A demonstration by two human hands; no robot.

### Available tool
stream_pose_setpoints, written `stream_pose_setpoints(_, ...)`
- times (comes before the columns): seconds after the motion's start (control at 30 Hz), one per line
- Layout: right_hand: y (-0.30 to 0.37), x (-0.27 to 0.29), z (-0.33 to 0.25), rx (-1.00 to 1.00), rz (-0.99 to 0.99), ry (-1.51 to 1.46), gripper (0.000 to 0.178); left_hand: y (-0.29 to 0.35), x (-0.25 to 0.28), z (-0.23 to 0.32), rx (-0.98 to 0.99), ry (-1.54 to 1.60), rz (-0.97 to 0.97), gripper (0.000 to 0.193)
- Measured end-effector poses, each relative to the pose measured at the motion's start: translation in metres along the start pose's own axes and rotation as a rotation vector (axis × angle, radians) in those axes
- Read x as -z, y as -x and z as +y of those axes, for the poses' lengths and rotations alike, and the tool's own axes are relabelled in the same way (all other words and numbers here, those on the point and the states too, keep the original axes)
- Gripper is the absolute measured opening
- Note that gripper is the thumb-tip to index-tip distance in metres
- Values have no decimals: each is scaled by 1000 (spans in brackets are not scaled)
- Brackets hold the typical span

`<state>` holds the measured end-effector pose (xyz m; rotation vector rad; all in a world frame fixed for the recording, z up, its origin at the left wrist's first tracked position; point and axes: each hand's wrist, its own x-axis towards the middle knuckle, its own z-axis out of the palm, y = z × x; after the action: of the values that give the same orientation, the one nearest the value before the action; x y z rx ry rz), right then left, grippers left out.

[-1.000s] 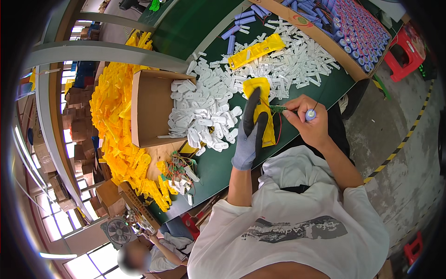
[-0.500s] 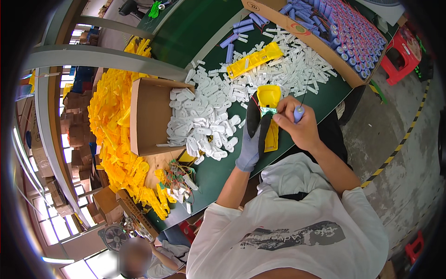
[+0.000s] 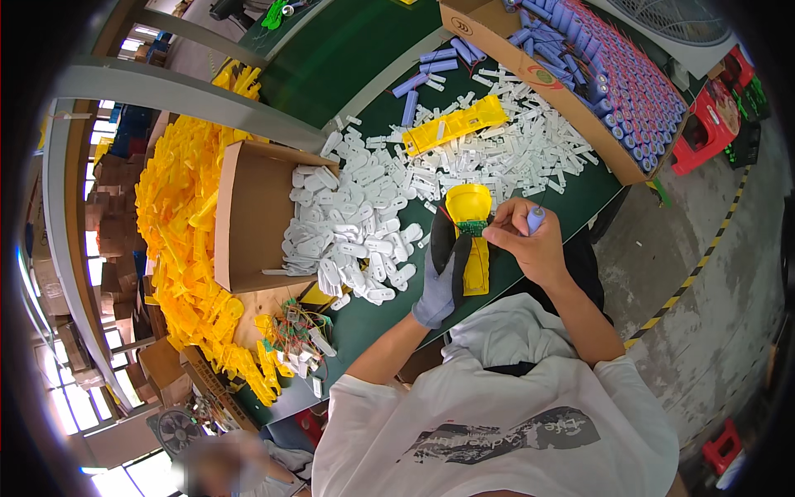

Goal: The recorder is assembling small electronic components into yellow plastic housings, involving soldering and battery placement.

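My left hand, in a grey and black glove, grips a yellow plastic torch shell held over the green table. A small green circuit board sits in the shell. My bare right hand holds a purple cylindrical battery cell next to the shell, fingertips touching the circuit board. White plastic parts lie heaped just left of my hands.
An open cardboard box lies left of the white heap. Yellow shells pile up beyond it. A long box of purple cells lines the far right edge. More yellow shells, loose cells, wired boards. Another person at lower left.
The view has shifted slightly. My right hand has come closer to the shell with the purple cell, and my left hand keeps its hold on the yellow shell.
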<state>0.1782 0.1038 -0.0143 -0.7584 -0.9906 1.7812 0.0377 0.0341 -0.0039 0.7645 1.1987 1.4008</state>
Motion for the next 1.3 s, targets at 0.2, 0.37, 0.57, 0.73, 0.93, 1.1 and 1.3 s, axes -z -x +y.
stream_pose_setpoints(0.2,-4,-2,5,-15,37,17,43,-3,16,-8,67,144,-103,46)
stream_pose_setpoints(0.37,3,-7,0,37,-11,61,42,-2,18,-18,42,203,-79,46)
stream_pose_setpoints(0.57,0,-8,7,103,13,160,42,-5,12,-18,13,255,-64,46)
stream_pose_setpoints(0.73,0,-10,5,120,40,159,41,-3,17,-13,71,259,-122,50)
stream_pose_setpoints(0.93,2,-10,8,155,85,110,41,-1,16,-12,50,213,-102,54)
stream_pose_setpoints(1.1,2,-12,11,178,97,84,41,1,22,-17,114,219,-146,55)
stream_pose_setpoints(1.3,3,-15,13,212,120,74,43,-2,18,-16,60,243,-124,54)
